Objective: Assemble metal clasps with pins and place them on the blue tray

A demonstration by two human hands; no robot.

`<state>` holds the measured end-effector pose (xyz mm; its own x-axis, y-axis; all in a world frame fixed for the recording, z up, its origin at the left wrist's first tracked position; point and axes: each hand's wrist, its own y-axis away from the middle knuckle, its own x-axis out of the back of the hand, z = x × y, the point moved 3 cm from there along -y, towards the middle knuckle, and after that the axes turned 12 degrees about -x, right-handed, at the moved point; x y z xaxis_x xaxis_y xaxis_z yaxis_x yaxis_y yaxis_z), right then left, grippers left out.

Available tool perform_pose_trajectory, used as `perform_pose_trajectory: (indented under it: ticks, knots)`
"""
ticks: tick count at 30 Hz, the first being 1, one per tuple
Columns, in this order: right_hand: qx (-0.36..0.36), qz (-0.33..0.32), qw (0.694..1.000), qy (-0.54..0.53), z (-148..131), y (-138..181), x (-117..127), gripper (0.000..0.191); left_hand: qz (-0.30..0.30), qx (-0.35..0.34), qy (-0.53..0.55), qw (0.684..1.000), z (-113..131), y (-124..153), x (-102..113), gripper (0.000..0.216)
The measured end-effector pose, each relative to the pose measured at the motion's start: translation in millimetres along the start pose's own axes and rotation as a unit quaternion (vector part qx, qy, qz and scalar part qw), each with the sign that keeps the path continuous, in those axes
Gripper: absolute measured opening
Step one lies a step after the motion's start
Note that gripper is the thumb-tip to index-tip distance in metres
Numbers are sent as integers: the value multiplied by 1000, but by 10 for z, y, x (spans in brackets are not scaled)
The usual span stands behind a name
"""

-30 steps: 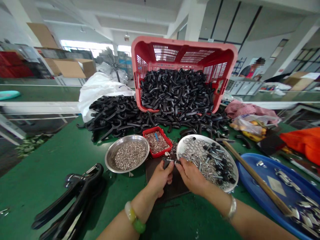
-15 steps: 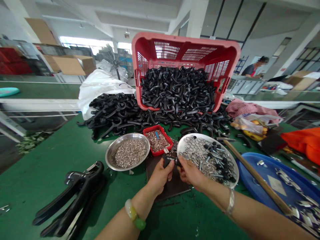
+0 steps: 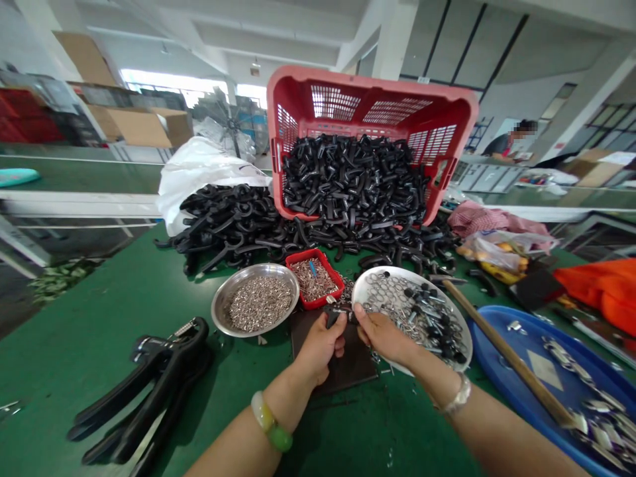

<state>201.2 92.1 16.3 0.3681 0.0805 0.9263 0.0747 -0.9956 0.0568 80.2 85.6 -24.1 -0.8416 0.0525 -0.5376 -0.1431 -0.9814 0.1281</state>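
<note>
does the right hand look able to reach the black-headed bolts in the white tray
Probably yes: the right hand is near the white tray and nothing visible blocks the black-headed bolts, though that hand seems busy at a black part.

Your dark piece [image 3: 332, 316] looks plastic. Left, you've a smooth, shiny metal bowl [image 3: 224, 299]. Far: red plastic basket [image 3: 368, 75], semi-gloss; black parts [image 3: 352, 179] inside, plastic-looking, glossy. Right: bare wooden stick [image 3: 511, 356] across a smooth blue plastic tray [image 3: 534, 331]; far right, soft matt checked cloth [image 3: 489, 217]. Your green tabletop [image 3: 238, 391]: smooth, faint sheen.
</note>
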Motion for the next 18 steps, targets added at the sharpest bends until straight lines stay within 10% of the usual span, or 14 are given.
perform_pose_trajectory:
  ticks: [4,8,18]
  knots:
    - [46,90,992,70,-61,15,154,57,-14,34,40,999,39,18,-23,48]
    - [18,-2,999,31,-40,60,92,69,-7,36,31,999,63,25,-10,49]
    - [-13,25,1000,-12,0,168,157,55,-29,48,11,998,25,54,-14,46]
